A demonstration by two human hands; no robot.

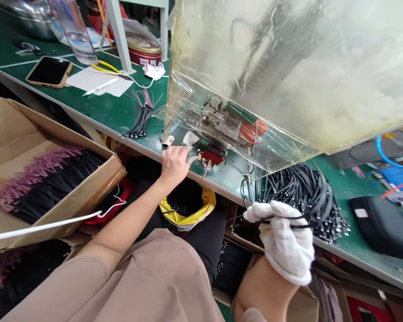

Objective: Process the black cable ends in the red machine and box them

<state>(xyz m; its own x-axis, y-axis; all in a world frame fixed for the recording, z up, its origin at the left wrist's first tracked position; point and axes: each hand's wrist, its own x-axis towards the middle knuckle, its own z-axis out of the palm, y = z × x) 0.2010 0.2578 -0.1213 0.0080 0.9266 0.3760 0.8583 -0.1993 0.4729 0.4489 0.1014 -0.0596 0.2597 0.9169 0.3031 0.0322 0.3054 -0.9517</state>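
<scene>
My bare left hand (pixel 175 165) is at the table's front edge, just left of a small machine (pixel 215 154) with a red block and a thin metal rod. Its fingers curl together, and their tips and whatever they pinch are hidden. My right hand (pixel 284 239), in a white glove, is closed around a thin black cable (pixel 297 222) in front of the edge. Beside this hand, a large pile of black cables (pixel 298 192) with shiny ends lies on the table. A clear, yellowed plastic shield (pixel 272 80) hangs over the machine.
A small bundle of black cables with pink wires (pixel 143 116) lies left of the shield. A cardboard box (pixel 100 179) of similar cables stands at left. Below the edge hangs a yellow-lined bin (pixel 188 219). A phone (pixel 49 71), a bottle (pixel 79 40) and a black case (pixel 383 226) sit on the table.
</scene>
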